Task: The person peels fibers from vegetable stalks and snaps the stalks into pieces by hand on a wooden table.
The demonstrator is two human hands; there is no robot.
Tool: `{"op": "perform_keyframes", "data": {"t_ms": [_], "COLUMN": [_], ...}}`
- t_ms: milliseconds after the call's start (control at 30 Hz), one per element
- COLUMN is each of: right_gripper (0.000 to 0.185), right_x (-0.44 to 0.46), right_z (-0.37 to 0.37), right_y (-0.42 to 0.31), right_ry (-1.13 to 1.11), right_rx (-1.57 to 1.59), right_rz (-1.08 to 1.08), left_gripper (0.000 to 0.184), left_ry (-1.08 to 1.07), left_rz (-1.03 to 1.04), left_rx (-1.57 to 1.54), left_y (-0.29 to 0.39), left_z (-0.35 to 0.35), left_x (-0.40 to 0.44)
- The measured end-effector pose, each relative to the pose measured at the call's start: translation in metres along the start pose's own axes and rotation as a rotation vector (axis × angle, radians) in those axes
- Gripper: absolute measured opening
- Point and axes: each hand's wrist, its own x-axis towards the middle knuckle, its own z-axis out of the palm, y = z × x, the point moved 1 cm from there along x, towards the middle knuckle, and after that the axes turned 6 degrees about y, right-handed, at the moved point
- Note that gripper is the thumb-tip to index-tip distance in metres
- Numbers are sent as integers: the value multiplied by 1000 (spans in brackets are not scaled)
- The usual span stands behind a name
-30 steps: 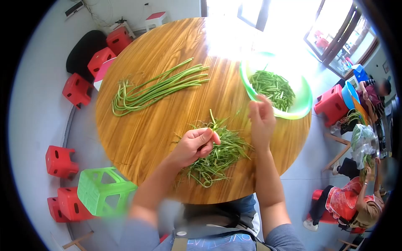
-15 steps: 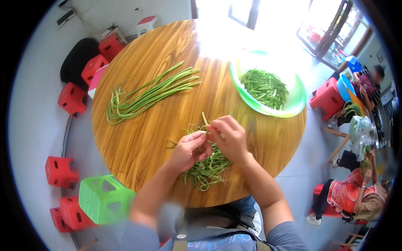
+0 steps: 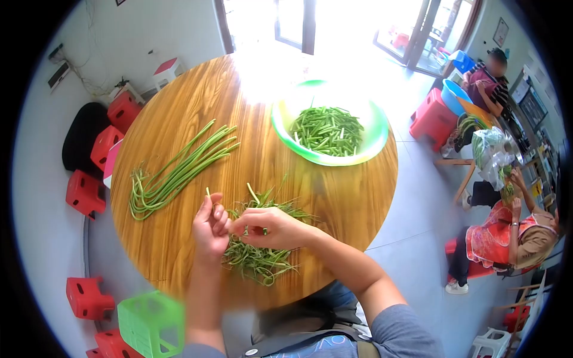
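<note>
My left hand (image 3: 212,230) is closed on a thin green stem, whose pale tip sticks up above the fingers. Beside it, my right hand (image 3: 268,228) has its fingers curled, with bits of green showing between them. Both hands hover at the near side of a pile of thin green trimmings (image 3: 262,262), which they partly cover. Long green stems (image 3: 185,173) lie in a bundle on the left of the round wooden table (image 3: 155,250). At the back right, a green-rimmed bowl (image 3: 334,160) holds short cut green pieces (image 3: 328,131).
Red stools (image 3: 86,194) and a green stool (image 3: 149,325) stand left of the table. On the right, a person in a red apron (image 3: 489,238) sits handling greens, and another person (image 3: 492,80) is near a blue basin (image 3: 455,96). Glass doors are at the back.
The view has turned to the right. My right hand came from beside the bowl to my left hand. Both hands are now lower and further left over the table, slightly apart.
</note>
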Motion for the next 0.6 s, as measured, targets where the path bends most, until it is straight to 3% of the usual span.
{"op": "perform_keyframes", "data": {"t_ms": [67,167,233,300,400,500,600], "right_gripper": [6,6,8,10,11,18,20], "right_x": [-1,-1,3,4,-1,0,1], "right_z": [-2,-7,-6,-6,-14,-11,-10], "right_y": [2,-1,-2,-1,3,8,2], "right_ry": [-46,-118,62,115,-18,30,26], "right_rx": [-81,-120,-112,-105,-78,-23,63], "right_rz": [-8,146,-66,-90,179,34,-54], "left_gripper": [25,25,26,27,28,29,29], "left_ry": [-83,-127,-100,-96,-140,-168,-129], "left_rz": [-32,21,36,39,41,60,16], "left_rx": [-44,62,89,114,188,203,26], "left_y": [-2,-4,-6,-7,-6,-4,-3], "left_z": [-7,0,3,9,14,10,10], "left_x": [3,-1,-2,-6,-12,-10,-8]}}
